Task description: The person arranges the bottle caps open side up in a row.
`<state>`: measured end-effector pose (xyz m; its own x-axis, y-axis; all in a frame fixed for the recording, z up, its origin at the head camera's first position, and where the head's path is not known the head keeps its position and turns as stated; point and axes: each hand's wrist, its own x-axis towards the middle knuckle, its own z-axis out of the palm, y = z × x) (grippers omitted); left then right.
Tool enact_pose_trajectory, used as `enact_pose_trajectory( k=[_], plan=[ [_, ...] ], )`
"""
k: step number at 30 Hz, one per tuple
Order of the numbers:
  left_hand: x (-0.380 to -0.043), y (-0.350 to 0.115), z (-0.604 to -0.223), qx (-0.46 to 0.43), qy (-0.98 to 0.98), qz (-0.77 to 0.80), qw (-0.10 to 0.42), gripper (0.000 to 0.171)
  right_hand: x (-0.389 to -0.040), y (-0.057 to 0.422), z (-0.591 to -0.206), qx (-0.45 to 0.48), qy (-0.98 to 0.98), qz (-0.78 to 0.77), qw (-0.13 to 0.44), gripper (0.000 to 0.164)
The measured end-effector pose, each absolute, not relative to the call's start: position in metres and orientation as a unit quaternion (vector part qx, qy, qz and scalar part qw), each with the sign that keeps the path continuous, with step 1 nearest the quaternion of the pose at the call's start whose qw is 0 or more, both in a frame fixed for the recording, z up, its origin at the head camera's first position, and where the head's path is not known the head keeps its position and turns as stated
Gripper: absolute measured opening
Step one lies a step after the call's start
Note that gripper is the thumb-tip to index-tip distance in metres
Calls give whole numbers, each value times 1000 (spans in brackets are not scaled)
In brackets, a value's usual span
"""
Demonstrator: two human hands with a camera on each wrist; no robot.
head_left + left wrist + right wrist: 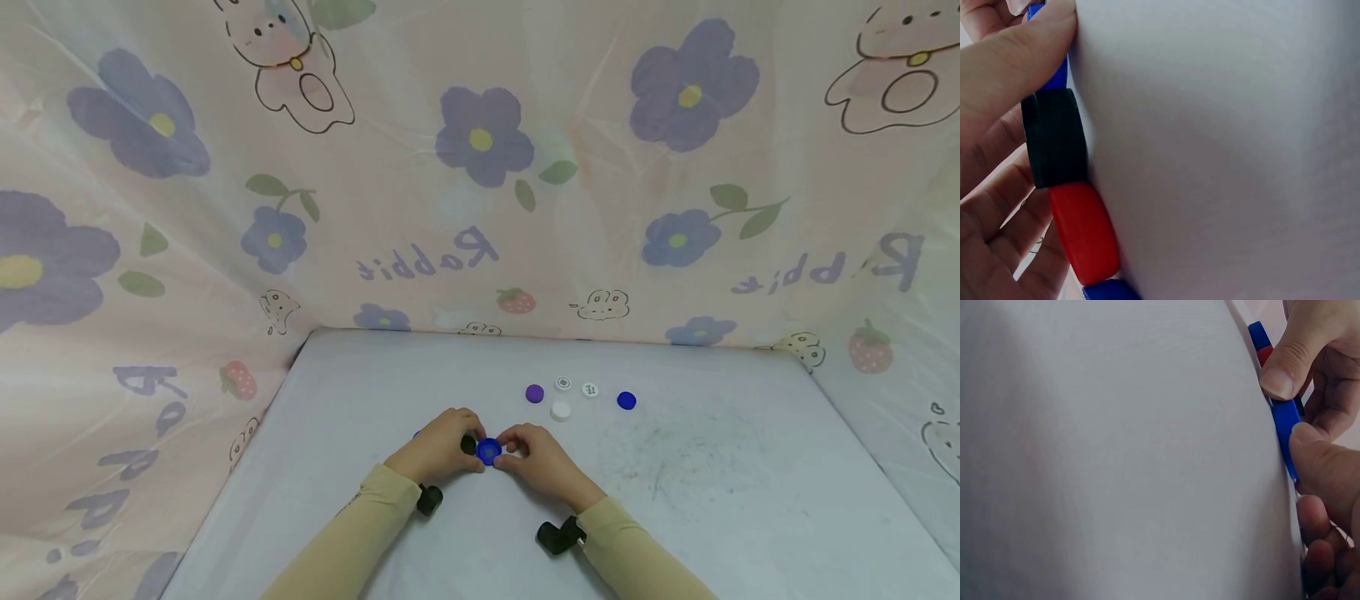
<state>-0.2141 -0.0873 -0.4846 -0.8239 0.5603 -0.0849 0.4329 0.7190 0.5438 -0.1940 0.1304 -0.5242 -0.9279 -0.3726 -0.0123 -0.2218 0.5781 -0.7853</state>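
Note:
A blue bottle cap (pixel 489 451) lies between the two hands, open side up. My left hand (pixel 444 444) pinches its left edge. The right hand (pixel 543 460) pinches it from the right, thumb on the near side. Against the blue cap's left side is a dark green or black cap (pixel 468 444), partly under the left hand. In the left wrist view the dark cap (pixel 1057 139) is followed by a red cap (pixel 1087 232) and another blue cap (pixel 1112 290), in a row along the table. The left hand mostly hides that row in the head view.
Beyond the hands on the white table (pixel 712 517) lie a purple cap (pixel 535 393), a plain white cap (pixel 561 411), two white caps with dark markings, one at left (pixel 563 383) and one at right (pixel 590 390), and a blue cap (pixel 627 401). A printed curtain (pixel 570 250) surrounds the table.

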Motion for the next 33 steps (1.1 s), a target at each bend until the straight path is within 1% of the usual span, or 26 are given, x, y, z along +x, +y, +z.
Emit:
enact_pose_trajectory(
  k=[19, 22, 26, 33],
  plan=[
    [-214, -86, -483, 271, 917, 265, 123, 38, -190, 129, -517, -170, 880, -434, 92, 27],
    [-213, -85, -483, 261, 919, 265, 134, 43, -189, 133, -516, -156, 879, -440, 102, 29],
    [-212, -83, -479, 242, 920, 270, 151, 55, -188, 144, -512, -136, 870, -463, 104, 31],
    [-204, -56, -461, 220, 910, 321, 141, 65, -187, 175, -495, -98, 867, -484, 61, 39]
  ],
)
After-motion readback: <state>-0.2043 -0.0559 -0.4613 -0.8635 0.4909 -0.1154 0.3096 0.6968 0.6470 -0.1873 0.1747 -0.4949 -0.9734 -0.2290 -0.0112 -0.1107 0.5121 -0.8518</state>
